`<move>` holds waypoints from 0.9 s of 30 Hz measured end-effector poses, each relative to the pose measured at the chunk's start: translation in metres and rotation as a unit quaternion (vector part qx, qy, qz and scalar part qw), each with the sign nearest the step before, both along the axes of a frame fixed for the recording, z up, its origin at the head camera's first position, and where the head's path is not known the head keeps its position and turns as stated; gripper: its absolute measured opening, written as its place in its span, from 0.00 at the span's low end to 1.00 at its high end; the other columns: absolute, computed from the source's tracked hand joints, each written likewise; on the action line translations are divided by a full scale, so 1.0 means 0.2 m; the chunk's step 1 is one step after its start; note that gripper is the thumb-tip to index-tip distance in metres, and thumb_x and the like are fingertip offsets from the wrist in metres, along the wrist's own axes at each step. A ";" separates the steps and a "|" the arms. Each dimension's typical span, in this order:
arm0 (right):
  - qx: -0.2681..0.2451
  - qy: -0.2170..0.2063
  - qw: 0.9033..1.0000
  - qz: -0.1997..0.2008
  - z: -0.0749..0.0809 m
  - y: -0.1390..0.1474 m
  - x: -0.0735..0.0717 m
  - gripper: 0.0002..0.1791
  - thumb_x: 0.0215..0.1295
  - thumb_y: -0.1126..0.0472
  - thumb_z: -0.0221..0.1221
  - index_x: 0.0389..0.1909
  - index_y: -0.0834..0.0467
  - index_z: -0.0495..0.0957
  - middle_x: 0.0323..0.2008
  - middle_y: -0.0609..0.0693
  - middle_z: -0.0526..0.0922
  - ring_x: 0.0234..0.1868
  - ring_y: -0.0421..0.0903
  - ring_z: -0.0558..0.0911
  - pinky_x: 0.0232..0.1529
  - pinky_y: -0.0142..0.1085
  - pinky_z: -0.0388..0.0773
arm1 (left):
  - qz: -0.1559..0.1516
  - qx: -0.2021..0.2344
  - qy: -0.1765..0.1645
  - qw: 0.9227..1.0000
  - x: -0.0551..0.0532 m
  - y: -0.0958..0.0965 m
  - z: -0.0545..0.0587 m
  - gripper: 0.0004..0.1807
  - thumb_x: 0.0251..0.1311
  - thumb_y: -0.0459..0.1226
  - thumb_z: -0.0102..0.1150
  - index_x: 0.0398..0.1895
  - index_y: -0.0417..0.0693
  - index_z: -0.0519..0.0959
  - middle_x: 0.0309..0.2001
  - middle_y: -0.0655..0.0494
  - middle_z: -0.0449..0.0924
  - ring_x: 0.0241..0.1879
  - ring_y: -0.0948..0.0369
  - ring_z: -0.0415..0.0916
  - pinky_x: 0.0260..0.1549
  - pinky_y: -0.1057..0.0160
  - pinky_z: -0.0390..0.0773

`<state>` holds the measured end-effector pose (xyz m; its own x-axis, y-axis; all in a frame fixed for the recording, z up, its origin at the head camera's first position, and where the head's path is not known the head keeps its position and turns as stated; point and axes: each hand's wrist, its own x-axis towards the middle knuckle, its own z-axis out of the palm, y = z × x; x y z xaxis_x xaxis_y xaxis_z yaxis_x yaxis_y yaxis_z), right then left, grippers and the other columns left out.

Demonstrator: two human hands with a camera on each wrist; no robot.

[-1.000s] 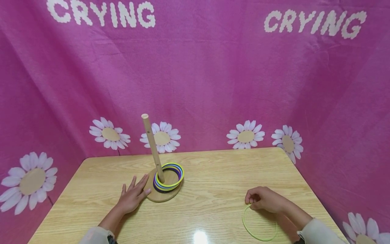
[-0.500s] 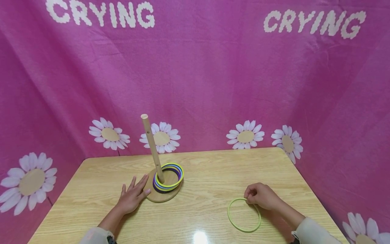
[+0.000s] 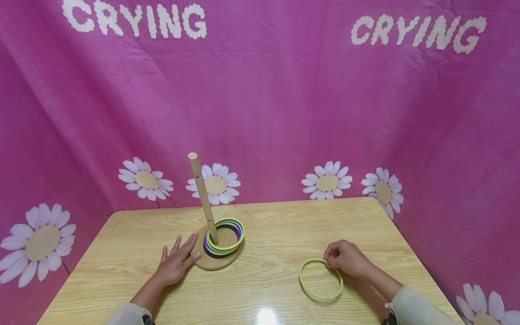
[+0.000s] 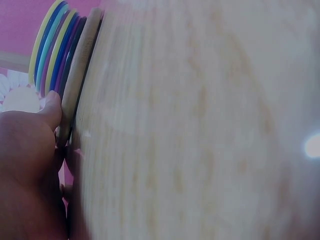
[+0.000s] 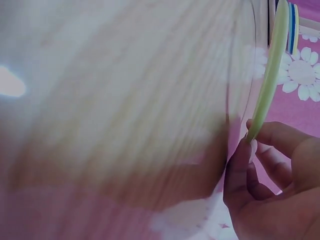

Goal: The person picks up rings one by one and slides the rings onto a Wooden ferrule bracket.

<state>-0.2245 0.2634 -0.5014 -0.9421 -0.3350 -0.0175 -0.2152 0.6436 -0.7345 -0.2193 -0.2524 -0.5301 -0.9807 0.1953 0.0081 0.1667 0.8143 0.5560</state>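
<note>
My right hand [image 3: 345, 258] pinches a thin yellow-green ring [image 3: 301, 279] at its upper right rim, between thumb and fingertips. In the right wrist view the ring [image 5: 274, 65] shows nearly edge-on, raised off the table. My left hand [image 3: 175, 264] lies with spread, straight fingers against the left edge of a round wooden base [image 3: 211, 264]. From this base rises a wooden peg [image 3: 205, 198], leaning left in the head view. Several coloured rings [image 3: 242, 232] are stacked loosely round the peg's foot. The left wrist view shows the left thumb [image 4: 52, 105] at the base's edge beside the stacked rings.
Both hands are over a light wood-grain table [image 3: 276, 243]. Behind it and along both sides hangs a pink cloth [image 3: 264, 113] with daisies and white lettering. A bright reflection shines on the table near its front edge.
My right hand has carried the yellow-green ring leftward and away from me, faster at first and only slightly in the last half second. The left hand, base and stacked rings stay put.
</note>
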 end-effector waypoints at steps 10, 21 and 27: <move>0.003 0.024 1.000 0.009 0.11 -0.09 -0.12 0.05 0.54 0.73 0.65 0.29 0.61 0.85 0.23 0.45 0.80 0.27 0.39 0.75 0.28 0.30 0.71 | -0.002 0.002 0.000 1.000 0.00 0.00 0.00 0.36 0.80 0.51 0.46 0.83 0.48 0.52 0.82 0.46 0.50 0.81 0.35 0.33 0.68 0.24 0.22; -0.018 0.044 0.999 0.017 0.31 -0.27 -0.31 0.01 0.56 0.71 0.67 0.30 0.64 0.85 0.21 0.45 0.82 0.24 0.37 0.75 0.26 0.29 0.72 | -0.001 -0.001 0.006 1.000 0.00 0.00 0.00 0.36 0.79 0.51 0.47 0.83 0.48 0.53 0.82 0.46 0.51 0.81 0.35 0.33 0.68 0.24 0.23; -0.024 0.060 0.998 0.023 0.45 -0.39 -0.38 0.01 0.56 0.72 0.67 0.30 0.66 0.84 0.22 0.46 0.83 0.25 0.37 0.76 0.27 0.30 0.73 | -0.002 0.003 0.010 1.000 0.00 0.00 0.00 0.36 0.79 0.52 0.47 0.83 0.48 0.53 0.82 0.46 0.51 0.80 0.34 0.34 0.68 0.23 0.23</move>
